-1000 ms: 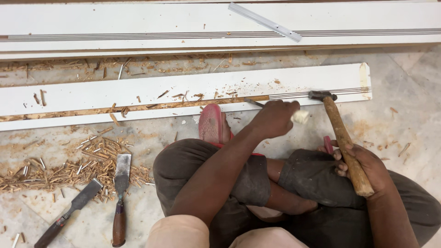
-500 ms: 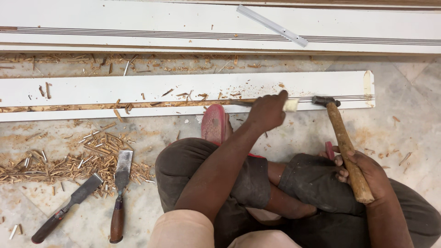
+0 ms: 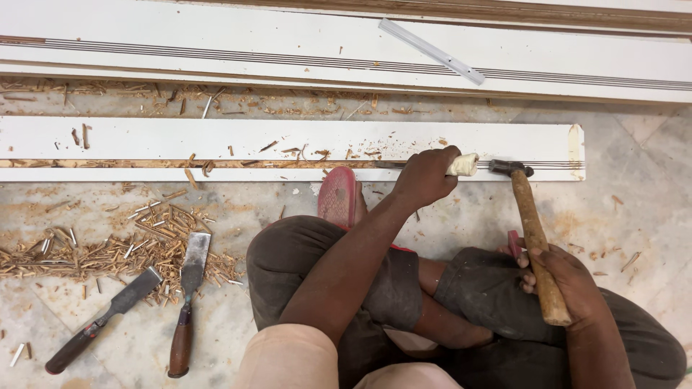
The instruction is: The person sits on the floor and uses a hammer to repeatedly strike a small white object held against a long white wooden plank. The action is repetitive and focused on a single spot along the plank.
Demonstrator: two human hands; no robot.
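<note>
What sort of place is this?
Probably a carpentry work site on a stone floor: long white board being grooved, wood shavings in a heap, spare chisels lying beside them.

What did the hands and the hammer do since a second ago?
The left hand slid its chisel up onto the groove of the white board. The hammer in the right hand swung in until its head sits by the chisel's handle end. Both hands kept their hold. The two chisels on the floor stayed put.
</note>
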